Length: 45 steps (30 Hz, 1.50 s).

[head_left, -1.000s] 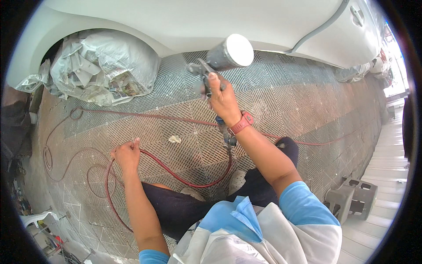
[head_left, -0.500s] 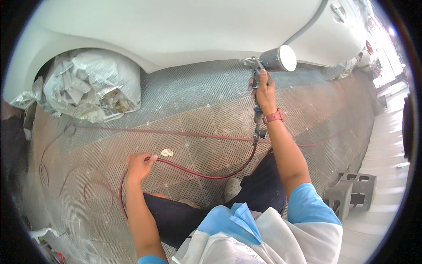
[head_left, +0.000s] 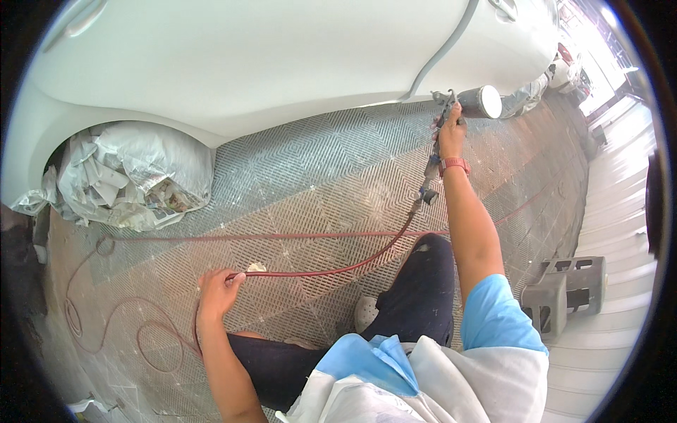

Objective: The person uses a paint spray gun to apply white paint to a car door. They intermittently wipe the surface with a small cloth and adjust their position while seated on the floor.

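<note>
My right hand [head_left: 451, 135] is closed around the grip of a spray gun [head_left: 446, 106], held out near the lower edge of a white car body [head_left: 247, 63]. A dark paint cup [head_left: 474, 103] with a white end sticks out to the right of the gun, tilted on its side. From the gun's handle a red air hose [head_left: 331, 271] curves down and left to my left hand [head_left: 220, 289]. That hand is closed on the hose, thumb and fingers pinching it above the floor. Beyond it the hose drops behind my left forearm.
A wheel covered in plastic and paper [head_left: 141, 176] sits at the left. More hose [head_left: 282, 236] runs across the patterned floor mat [head_left: 296, 162] and loops at the left. A grey plastic stool [head_left: 564, 292] stands at my right, near a ribbed white wall [head_left: 617, 211].
My right hand has carried the spray gun to the right along the car's lower edge. The view has shifted, and the hose between my hands hangs in a flatter curve. My left hand still grips it.
</note>
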Each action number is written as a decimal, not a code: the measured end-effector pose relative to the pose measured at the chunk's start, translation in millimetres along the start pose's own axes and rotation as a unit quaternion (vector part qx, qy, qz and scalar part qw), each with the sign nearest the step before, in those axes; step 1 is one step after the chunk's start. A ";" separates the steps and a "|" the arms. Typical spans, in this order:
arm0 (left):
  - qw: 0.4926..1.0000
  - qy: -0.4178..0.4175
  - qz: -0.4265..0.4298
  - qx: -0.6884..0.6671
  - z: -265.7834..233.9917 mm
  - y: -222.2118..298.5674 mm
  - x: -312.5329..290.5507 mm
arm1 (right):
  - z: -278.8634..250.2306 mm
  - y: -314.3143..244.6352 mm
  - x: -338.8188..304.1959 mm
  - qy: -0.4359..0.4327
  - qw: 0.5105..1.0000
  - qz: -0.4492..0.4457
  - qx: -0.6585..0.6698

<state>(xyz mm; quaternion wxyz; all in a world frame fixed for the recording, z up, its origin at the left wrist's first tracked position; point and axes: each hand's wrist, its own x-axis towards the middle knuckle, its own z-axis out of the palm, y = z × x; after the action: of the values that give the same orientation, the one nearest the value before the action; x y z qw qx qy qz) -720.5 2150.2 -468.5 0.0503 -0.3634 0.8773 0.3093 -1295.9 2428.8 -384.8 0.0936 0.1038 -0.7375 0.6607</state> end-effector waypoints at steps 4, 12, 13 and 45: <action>0.999 0.038 -0.008 0.005 2.2 -11.5 -4.3 | 9.2 -14.1 0.7 0.034 0.999 -0.030 0.003; 0.972 0.196 -0.095 0.092 7.4 -50.2 0.0 | 62.5 -55.7 -106.0 -0.133 0.988 0.026 0.075; 0.965 0.218 -0.100 0.106 7.3 -54.1 -0.2 | 72.1 -62.5 -124.6 -0.168 0.982 0.019 0.085; 0.996 0.076 0.046 0.029 8.4 -10.8 10.9 | 31.1 -83.2 -83.1 -0.126 0.991 -0.021 0.025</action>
<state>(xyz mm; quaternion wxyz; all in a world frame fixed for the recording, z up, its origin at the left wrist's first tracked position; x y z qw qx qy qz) -722.4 2142.6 -484.1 -0.0202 -0.3438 0.9029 0.2572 -1193.0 2391.6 -331.6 0.0108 0.2038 -0.7244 0.6585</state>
